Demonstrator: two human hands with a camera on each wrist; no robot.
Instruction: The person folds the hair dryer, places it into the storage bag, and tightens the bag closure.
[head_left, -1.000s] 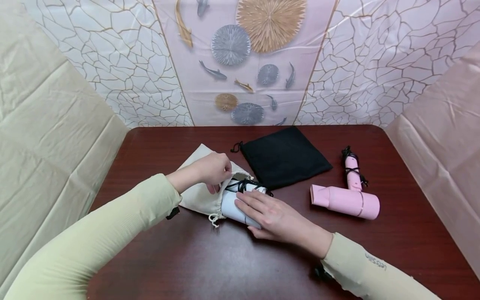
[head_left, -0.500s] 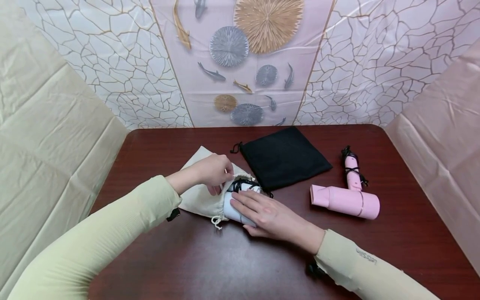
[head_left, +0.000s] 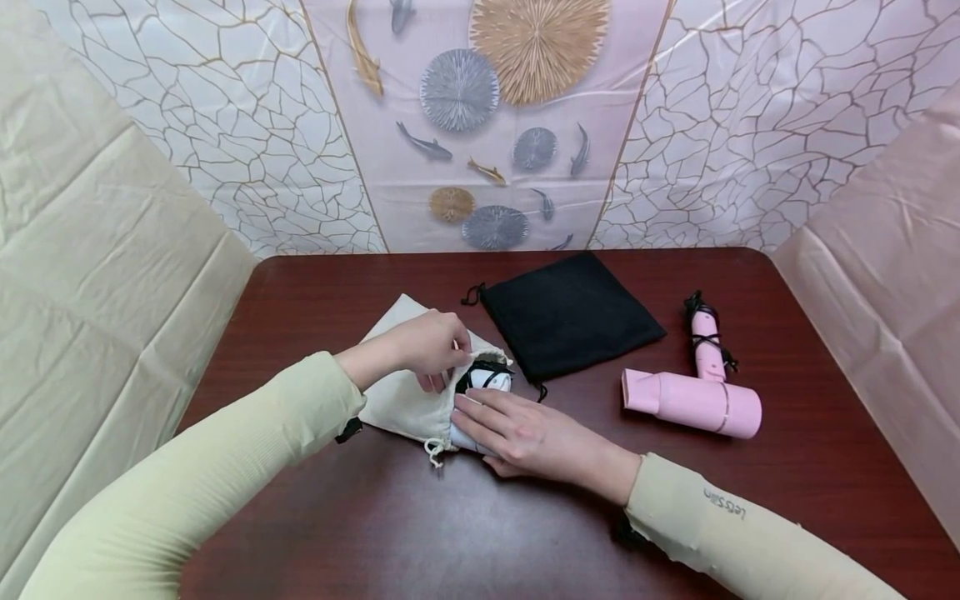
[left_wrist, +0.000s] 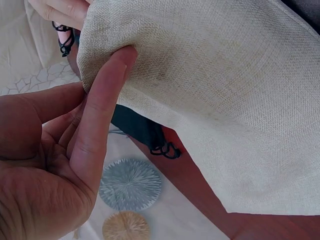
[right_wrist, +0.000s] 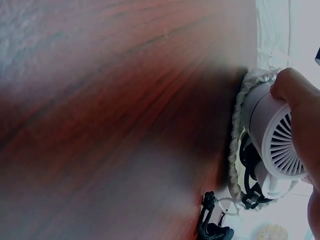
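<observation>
A white hair dryer (right_wrist: 260, 117) with a bundled black cord (right_wrist: 248, 160) lies mostly inside a cream drawstring bag (head_left: 397, 404). Its vented rear end sticks out of the bag's mouth. With thumb and fingers my left hand (head_left: 431, 343) pinches the upper edge of that mouth and lifts it. In the left wrist view the bag's cloth (left_wrist: 210, 75) hangs from these fingers. My right hand (head_left: 525, 433) holds the dryer's barrel from behind, fingers across the top, thumb along the near side. The dryer's nozzle is hidden in the bag.
Behind the cream bag a black drawstring bag (head_left: 573, 312) lies flat on the dark red table (head_left: 465, 533). To the right rests a pink hair dryer (head_left: 693, 404), its black cord (head_left: 705, 340) wound on the handle. Fabric walls (head_left: 112, 208) stand around the table.
My right hand has moved left with the white hair dryer, which sits deeper in the cream bag. My left hand keeps its pinch on the bag's edge, nearly still.
</observation>
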